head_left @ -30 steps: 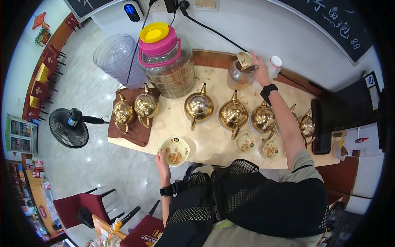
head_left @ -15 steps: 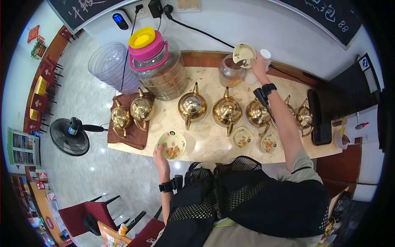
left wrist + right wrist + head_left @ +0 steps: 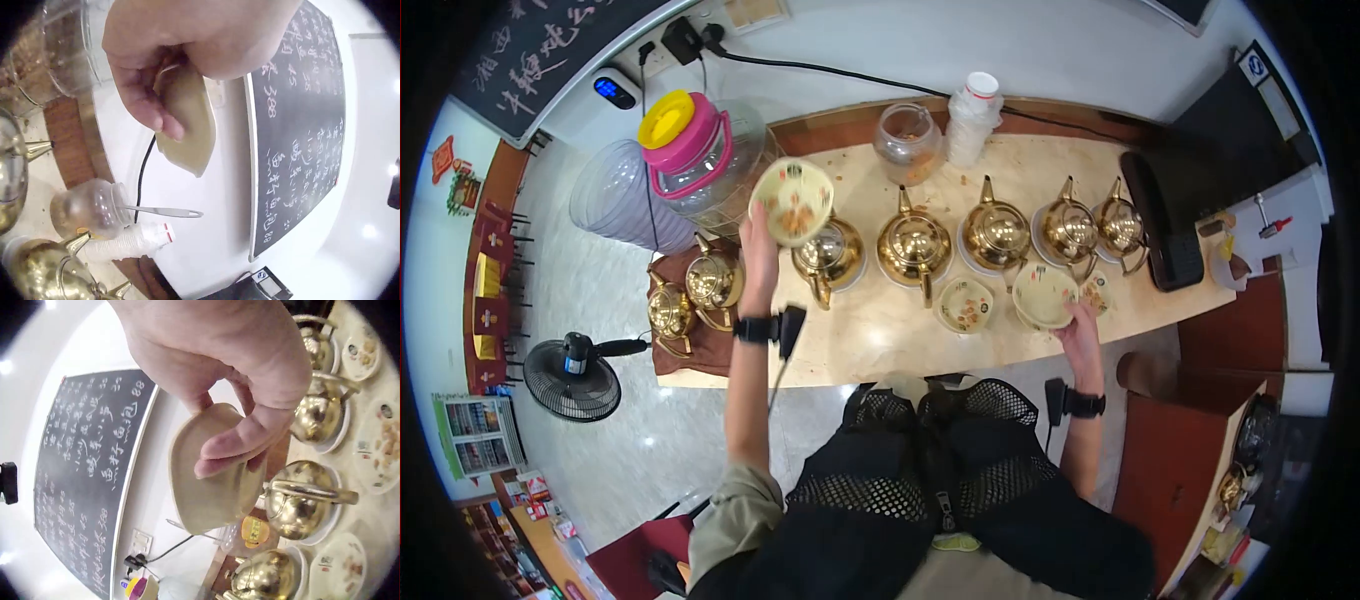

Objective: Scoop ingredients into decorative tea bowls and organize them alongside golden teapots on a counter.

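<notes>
In the head view my left hand grips a pale bowl by its rim, with brown-orange dried pieces inside. The bowl is raised and overlaps a golden teapot and the big jar. At the front right, my right hand pinches a second pale bowl by its edge; its visible inside is bare. The right wrist view shows that bowl from outside, thumb and fingers on its wall. Beside it stands a small bowl with dried pieces, and another small bowl is partly hidden.
A round glass jar with a spoon stands at the back beside stacked cups. Several golden teapots line the table. At left are a large pink-lidded jar and two teapots on a brown cloth.
My left hand has lifted its bowl from the table's front edge up toward the big jar. My right hand has brought its bowl from the glass jar to the front right.
</notes>
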The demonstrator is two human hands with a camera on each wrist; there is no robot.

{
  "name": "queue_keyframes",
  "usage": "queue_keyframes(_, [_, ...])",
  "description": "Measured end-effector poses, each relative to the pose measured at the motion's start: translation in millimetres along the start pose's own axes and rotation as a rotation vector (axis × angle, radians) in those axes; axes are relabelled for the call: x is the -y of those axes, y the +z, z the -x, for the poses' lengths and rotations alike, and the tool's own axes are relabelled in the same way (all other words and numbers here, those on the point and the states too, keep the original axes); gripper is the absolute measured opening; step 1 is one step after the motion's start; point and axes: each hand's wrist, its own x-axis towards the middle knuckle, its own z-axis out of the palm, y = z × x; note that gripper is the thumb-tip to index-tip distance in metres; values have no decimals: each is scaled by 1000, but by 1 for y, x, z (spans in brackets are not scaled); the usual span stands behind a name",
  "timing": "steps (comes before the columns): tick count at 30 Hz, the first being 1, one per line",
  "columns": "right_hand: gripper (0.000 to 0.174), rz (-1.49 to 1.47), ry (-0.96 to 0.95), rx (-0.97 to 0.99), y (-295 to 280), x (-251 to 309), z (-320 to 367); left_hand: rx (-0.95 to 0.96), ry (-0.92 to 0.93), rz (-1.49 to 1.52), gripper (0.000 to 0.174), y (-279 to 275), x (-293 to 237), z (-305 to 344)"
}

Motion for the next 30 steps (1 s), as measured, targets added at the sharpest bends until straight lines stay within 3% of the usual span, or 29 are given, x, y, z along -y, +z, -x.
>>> queue_keyframes(5, [22,-206,10,-181,-38,-31,51,150,-21,-90,39,57,7,-85])
queue_keyframes(12, [22,-272,-121,-288,-56,-59,89,114,-55,-163,40,110,55,-157])
queue_keyframes(16, [23,-259,-119,-279,-58,-64,100,162,115,-196,37,129,68,-172])
queue_keyframes(18, [24,-241,-124,-290,-55,-63,101,140,491,-750,36,129,76,-189])
queue_keyframes(20, [25,-243,-113,-318,-48,-62,102,172,465,-765,35,141,55,-175])
queue_keyframes(23, [24,-204,-105,-365,-36,-57,103,272,536,-1026,31,154,39,-168])
queue_keyframes(25, [24,-191,-96,-382,-33,-58,101,442,762,-1164,29,160,34,-164])
queue_keyframes(26, [24,-174,-89,-390,-32,-58,100,447,764,-1163,29,164,31,-161])
queue_keyframes(28, [24,-166,-89,-389,-29,-55,99,515,945,-1492,33,171,28,-153])
queue_keyframes(30, [24,-153,-89,-384,-29,-51,97,513,983,-1496,33,169,32,-156])
